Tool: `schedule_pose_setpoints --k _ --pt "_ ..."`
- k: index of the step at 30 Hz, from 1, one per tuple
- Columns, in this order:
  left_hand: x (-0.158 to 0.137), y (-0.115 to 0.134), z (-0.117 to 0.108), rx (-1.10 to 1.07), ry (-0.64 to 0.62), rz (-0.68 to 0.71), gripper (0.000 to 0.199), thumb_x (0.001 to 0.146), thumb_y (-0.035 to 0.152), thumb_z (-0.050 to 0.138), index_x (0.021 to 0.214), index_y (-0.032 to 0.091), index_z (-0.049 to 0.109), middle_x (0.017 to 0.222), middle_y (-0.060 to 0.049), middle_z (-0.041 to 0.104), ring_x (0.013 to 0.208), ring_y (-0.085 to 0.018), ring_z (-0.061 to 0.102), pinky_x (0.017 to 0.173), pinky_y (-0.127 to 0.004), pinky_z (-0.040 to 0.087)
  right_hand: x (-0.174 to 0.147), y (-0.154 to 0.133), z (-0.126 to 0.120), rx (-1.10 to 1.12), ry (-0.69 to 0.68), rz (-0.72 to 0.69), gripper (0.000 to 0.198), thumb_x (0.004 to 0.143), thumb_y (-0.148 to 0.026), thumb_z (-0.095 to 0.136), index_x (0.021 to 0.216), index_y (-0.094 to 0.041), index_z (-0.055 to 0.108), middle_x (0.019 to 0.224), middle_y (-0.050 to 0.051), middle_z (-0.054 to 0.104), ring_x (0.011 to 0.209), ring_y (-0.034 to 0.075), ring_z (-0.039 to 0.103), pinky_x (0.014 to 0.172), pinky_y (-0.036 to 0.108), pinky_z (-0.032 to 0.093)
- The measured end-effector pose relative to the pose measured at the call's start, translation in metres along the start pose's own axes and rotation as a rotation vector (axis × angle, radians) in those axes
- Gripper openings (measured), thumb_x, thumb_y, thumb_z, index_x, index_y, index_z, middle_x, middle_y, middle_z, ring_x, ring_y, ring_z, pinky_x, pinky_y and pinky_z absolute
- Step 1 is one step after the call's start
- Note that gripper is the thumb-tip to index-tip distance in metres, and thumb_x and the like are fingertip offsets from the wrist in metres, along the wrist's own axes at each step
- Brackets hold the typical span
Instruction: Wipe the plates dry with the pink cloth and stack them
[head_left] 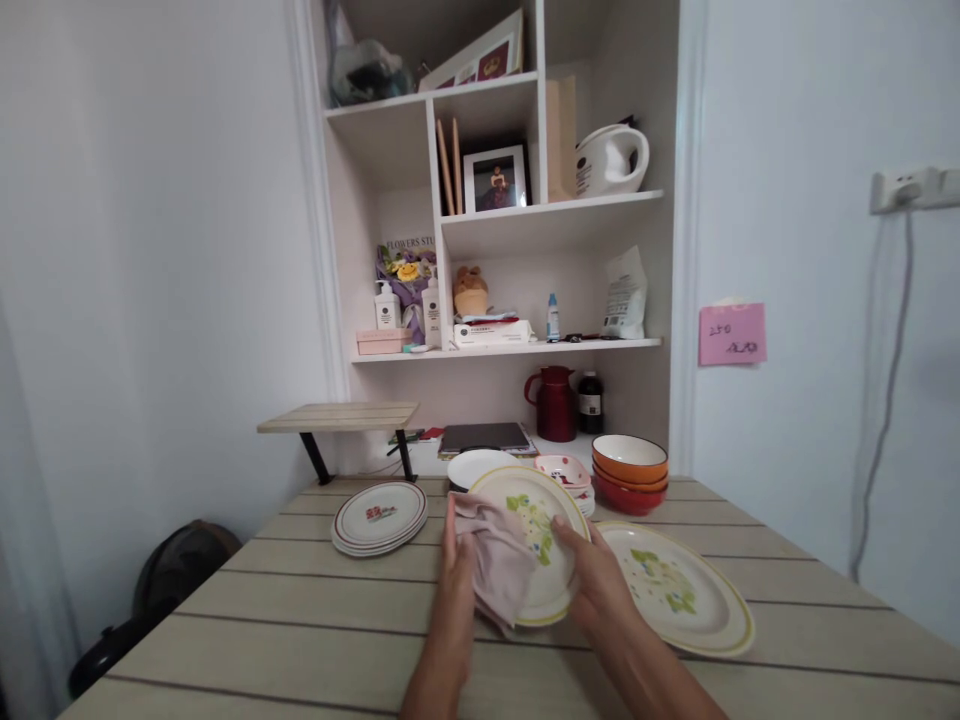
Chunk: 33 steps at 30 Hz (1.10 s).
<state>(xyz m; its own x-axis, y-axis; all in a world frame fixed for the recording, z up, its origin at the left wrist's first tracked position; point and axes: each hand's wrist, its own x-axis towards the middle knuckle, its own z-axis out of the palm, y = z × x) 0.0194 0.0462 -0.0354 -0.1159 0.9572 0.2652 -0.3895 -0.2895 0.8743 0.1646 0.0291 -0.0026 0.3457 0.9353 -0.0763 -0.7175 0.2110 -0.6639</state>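
Observation:
A cream plate (555, 580) with a yellow rim and green leaf pattern is held tilted above the table. My right hand (596, 570) grips its right edge, thumb on the face and the other fingers hidden behind. My left hand (457, 560) is closed on a pinkish cloth (499, 560), which lies against the plate's left side. Just right of my right hand, a larger oval plate (675, 590) with the same pattern lies on the table. A stack of white plates (380, 515) with red rims sits to the left.
Orange and red bowls (630, 470) are stacked at the back right, beside small patterned dishes (564, 472). A white plate (480, 466) lies behind the held one. A small raised shelf (337, 417) stands back left. Further back are a red jug (556, 405) and dark bottle (591, 403).

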Motion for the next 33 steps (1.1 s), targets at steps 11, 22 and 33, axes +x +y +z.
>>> schedule_pose_setpoints --k 11,22,33 --pt "0.005 0.010 -0.021 0.301 0.356 0.210 0.023 0.073 0.031 0.071 0.094 0.023 0.069 0.141 -0.013 0.050 0.141 -0.029 0.031 0.117 -0.037 0.017 -0.015 -0.011 0.009 -0.024 -0.105 0.038 0.066 0.056 -0.026 0.086 0.117 -0.018 0.060 0.079 0.007 0.078 0.070 0.028 0.073 0.068 0.042 0.060" --pt "-0.012 0.036 -0.004 -0.229 0.174 -0.059 0.047 0.077 0.037 0.071 0.122 0.031 0.060 0.131 -0.004 0.064 0.122 -0.024 0.057 0.101 -0.037 0.045 -0.016 -0.013 0.009 -0.078 -0.162 0.041 0.067 0.058 -0.028 0.085 0.119 -0.017 0.058 0.078 0.008 0.078 0.068 0.029 0.073 0.068 0.042 0.059" --pt "-0.017 0.029 -0.002 -0.368 0.107 -0.224 0.058 0.064 0.031 0.084 0.116 0.019 0.062 0.111 -0.013 0.074 0.101 -0.029 0.069 0.090 -0.041 0.055 -0.025 -0.017 0.017 -0.125 -0.191 0.044 0.070 0.056 -0.030 0.087 0.119 -0.016 0.060 0.083 0.011 0.078 0.073 0.030 0.074 0.069 0.042 0.060"
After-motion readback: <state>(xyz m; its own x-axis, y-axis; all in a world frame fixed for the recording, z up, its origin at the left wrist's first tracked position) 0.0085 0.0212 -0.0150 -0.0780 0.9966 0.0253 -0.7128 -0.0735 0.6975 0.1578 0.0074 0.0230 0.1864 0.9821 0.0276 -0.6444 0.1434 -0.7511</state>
